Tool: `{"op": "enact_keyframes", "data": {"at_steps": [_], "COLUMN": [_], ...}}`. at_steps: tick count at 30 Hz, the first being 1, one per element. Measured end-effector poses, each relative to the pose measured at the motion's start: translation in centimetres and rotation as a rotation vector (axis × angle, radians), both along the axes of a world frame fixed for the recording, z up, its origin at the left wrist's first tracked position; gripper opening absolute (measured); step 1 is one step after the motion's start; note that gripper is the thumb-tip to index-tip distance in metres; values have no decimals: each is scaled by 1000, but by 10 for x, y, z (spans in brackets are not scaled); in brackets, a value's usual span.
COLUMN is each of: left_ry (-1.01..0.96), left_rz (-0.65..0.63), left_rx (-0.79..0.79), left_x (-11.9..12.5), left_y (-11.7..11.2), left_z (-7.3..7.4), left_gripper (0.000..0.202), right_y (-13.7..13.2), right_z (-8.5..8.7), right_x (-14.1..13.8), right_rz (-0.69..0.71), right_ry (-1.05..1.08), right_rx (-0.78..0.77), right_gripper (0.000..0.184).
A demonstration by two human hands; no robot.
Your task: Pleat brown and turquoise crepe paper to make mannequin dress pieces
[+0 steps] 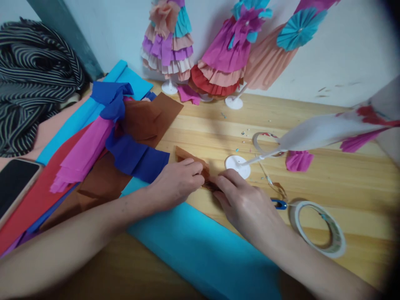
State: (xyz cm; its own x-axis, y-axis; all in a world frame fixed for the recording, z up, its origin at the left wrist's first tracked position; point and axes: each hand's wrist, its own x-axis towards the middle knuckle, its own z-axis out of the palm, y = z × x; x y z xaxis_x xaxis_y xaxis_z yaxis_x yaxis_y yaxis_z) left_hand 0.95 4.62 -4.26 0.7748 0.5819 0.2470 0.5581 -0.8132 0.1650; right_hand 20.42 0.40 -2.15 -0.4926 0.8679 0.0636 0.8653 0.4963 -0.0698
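Note:
Both hands meet over a small folded piece of brown crepe paper (193,157) near the middle of the wooden table. My left hand (179,181) is closed, its fingers pinching the paper's left part. The fingers of my right hand (245,200) are pressed together on the right end of the same piece; its fingertips partly hide the paper. Under my forearms runs a long turquoise crepe paper sheet (200,246). A white round stand base (238,166) sits just beyond my right hand, holding up a tilted white doll form (315,131).
Crepe paper in blue (137,160), red and pink is heaped at left beside a phone (17,183) and a striped cloth (34,83). Tape (339,241) and a blue-handled cutter (279,204) lie at right. Several paper dresses (226,58) on stands line the wall.

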Motion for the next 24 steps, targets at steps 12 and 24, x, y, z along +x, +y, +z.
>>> {"op": "enact_keyframes", "data": {"at_steps": [12, 24], "left_ry": [-35, -441], "left_rz": [19, 222], "left_rx": [30, -182], "left_x": [1, -20], "left_y": [-2, 24], "left_z": [-3, 15], "left_gripper": [23, 14], "right_y": [-2, 5], "right_z": [-13, -13], "right_x": [-3, -6], "right_rz": [58, 161], "right_ry": [103, 199], "right_rx": [84, 175], "right_gripper": [22, 22]}}
